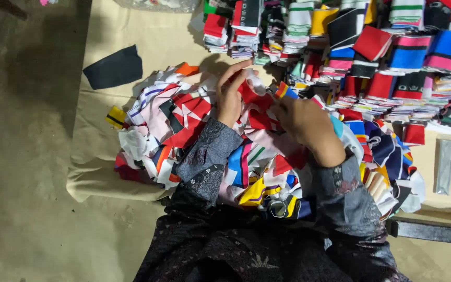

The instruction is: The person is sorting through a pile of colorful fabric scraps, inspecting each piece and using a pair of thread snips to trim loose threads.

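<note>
Both my hands hold one red fabric piece [257,99] above a loose heap of coloured fabric scraps [184,125] in front of me. My left hand [230,94] pinches its left edge, fingers curled around the cloth. My right hand [304,122] grips its right side, knuckles up. Dark patterned sleeves cover both forearms. The part of the piece under my right hand is hidden.
Stacks of folded coloured fabric pieces [371,47] fill the far right. A black cloth piece [115,68] lies alone at the far left on the beige sheet [95,156]. A grey flat strip [444,166] lies at the right. Bare floor [22,156] lies to the left.
</note>
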